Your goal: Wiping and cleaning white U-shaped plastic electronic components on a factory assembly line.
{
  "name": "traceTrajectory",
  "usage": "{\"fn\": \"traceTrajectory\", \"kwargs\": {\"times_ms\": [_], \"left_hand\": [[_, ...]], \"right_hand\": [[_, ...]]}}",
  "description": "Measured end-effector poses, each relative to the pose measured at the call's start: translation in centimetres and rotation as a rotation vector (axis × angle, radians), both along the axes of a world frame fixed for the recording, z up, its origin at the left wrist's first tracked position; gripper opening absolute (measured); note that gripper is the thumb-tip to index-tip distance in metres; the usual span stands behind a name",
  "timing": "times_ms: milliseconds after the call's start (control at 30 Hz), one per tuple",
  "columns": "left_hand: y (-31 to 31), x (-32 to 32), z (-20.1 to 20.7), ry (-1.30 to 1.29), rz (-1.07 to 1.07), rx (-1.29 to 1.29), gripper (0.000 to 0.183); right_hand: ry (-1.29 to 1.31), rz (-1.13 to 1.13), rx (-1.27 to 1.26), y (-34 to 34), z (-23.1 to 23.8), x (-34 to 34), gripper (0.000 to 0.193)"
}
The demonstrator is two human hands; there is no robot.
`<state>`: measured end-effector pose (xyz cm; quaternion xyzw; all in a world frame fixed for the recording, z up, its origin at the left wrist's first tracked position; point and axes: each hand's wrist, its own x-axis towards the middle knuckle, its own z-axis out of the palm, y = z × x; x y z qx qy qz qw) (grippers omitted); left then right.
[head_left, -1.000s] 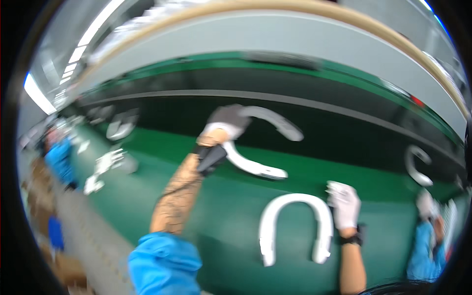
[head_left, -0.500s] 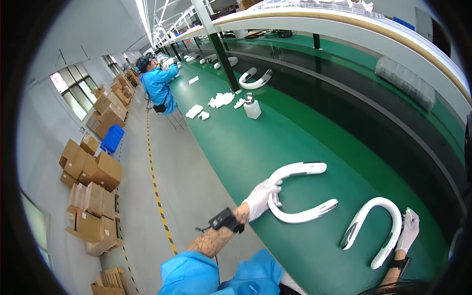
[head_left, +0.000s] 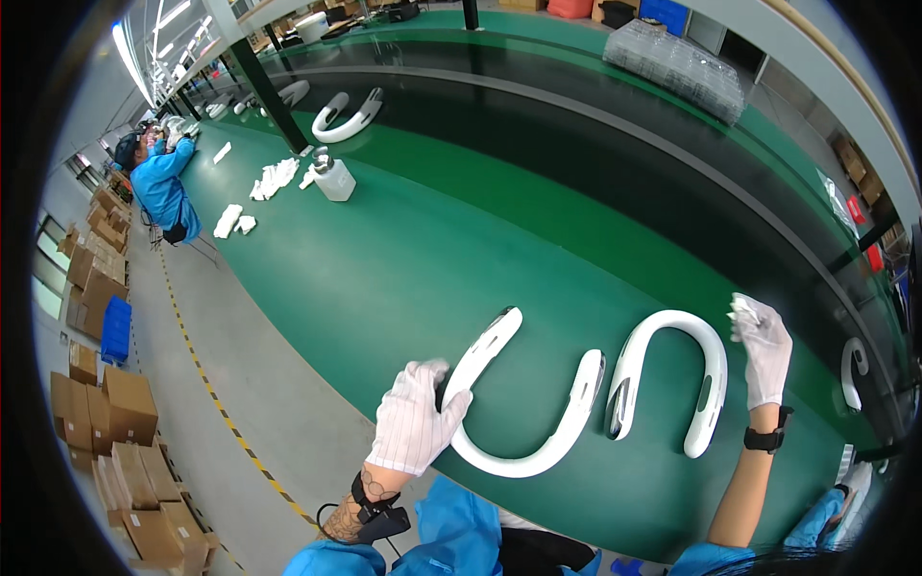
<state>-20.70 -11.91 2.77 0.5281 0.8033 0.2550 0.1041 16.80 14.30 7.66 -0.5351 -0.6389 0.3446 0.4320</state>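
Head | left hand (head_left: 420, 413) half-spread, touching white band (head_left: 519, 468) | right hand (head_left: 765, 348) bunched

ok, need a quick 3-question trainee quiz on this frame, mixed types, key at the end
1. True or false: the near-left white U-shaped piece and the near-right white U-shaped piece open in roughly opposite directions.
2. Which is nearest the left grip? A) a carton B) the near-left piece C) the near-right piece
3. Fill in, as seen in the picture: the white bottle stands to the ____ of the largest white crumpled heap.

Key: 1 true; 2 B; 3 right
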Motion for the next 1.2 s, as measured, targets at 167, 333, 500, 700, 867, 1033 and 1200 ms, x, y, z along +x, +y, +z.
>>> {"fn": "traceTrajectory", "kwargs": {"times_ms": [167, 333, 500, 700, 867, 1033, 1200], "left_hand": [[3.1, 0.4, -2.4, -0.166, -0.117, 0.202, 0.061], [3.7, 0.3, -2.2, -0.245, -0.090, 0.130, 0.067], [3.8, 0.6, -2.0, -0.188, -0.135, 0.152, 0.071], [4.1, 0.3, -1.9, -0.162, -0.146, 0.129, 0.070], [4.1, 0.6, -1.9, -0.129, -0.158, 0.143, 0.070], [4.2, 0.6, -2.0, -0.148, -0.159, 0.143, 0.069], [4.7, 0.3, -1.7, -0.145, -0.155, 0.105, 0.070]], "right_hand": [[-0.010, 0.411, -0.033, -3.4, 0.1, -10.0, 0.019], [-0.193, 0.660, 0.149, -4.5, -2.0, -18.6, 0.016], [-0.186, 0.715, 0.213, -3.9, -4.2, -22.1, 0.016], [-0.207, 0.787, 0.258, -3.8, -4.3, -23.1, 0.012], [-0.300, 0.885, 0.396, -6.4, -4.2, -22.4, 0.014], [-0.233, 0.756, 0.373, -5.0, -5.1, -22.6, 0.013], [-0.274, 0.789, 0.411, -5.8, -5.1, -22.4, 0.009]]}}
